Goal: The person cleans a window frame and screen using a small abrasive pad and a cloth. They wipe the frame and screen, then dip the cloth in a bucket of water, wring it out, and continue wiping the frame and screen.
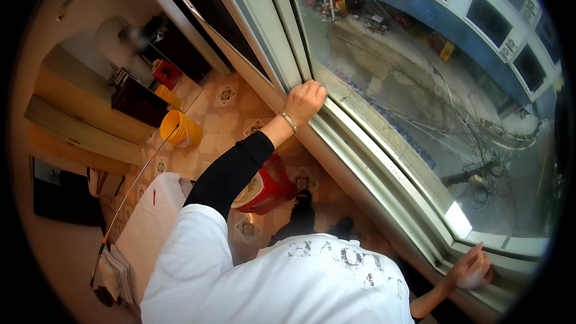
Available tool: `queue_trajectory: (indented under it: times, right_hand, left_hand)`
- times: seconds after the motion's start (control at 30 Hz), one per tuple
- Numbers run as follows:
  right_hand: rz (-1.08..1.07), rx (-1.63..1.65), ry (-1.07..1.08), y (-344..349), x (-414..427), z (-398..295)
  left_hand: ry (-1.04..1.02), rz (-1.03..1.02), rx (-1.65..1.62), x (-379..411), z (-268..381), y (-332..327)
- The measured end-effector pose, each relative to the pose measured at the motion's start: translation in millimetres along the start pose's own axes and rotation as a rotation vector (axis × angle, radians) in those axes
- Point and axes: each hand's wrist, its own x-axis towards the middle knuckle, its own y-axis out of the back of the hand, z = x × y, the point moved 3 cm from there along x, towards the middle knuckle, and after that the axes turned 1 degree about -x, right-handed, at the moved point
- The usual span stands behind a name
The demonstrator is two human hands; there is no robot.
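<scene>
My left hand (306, 101), below a black sleeve and a metal bangle, grips the pale window frame (288, 49) where the upright meets the sill rail. Its fingertips curl over the edge beside the window glass (396, 112). Lower right, my right hand (472, 270) is by the frame's near corner, with one finger extended and the others bent. Blur and the hand's angle hide whether it holds anything. Between the hands run the sliding window tracks (382, 184). Through the glass, a street and a building with several windows show far below.
A red plastic stool (274, 189) stands by my feet on the tiled floor. Farther off is a yellow bucket (191, 134), with a long pole (135, 180) slanting from it across a white-covered surface (155, 220). Dark cabinets (139, 103) stand behind.
</scene>
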Motion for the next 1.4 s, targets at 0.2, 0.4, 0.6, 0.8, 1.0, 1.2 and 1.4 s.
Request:
queue_trajectory:
  times: [0.2,0.4,0.6,0.8,1.0,1.2,1.4]
  right_hand:
    - [-0.043,-0.022,0.007,-7.6,-1.7,5.1]
    - [0.058,-0.066,0.033,-8.3,2.3,0.3]
    - [0.069,-0.056,0.08,-7.0,4.6,-3.3]
    - [0.112,0.015,0.048,-5.9,11.3,-12.4]
    - [0.034,-0.026,-0.082,-15.9,-10.4,-6.3]
    - [0.047,0.085,-0.048,-9.8,-1.1,-14.6]
    - [-0.049,0.407,-0.129,15.2,-2.6,-15.5]
  left_hand:
    - [0.291,-0.035,-0.028,-5.3,12.4,-13.8]
    - [0.521,-0.205,-0.306,-35.1,11.8,18.5]
    - [0.312,-0.18,0.106,-4.9,-4.4,11.5]
    - [0.376,-0.21,0.168,-7.6,4.0,-17.0]
    - [0.291,-0.269,-0.107,6.1,34.6,-3.1]
    - [0.196,-0.257,-0.05,17.2,104.2,15.4]
    - [-0.005,-0.211,-0.357,26.1,249.9,47.2]
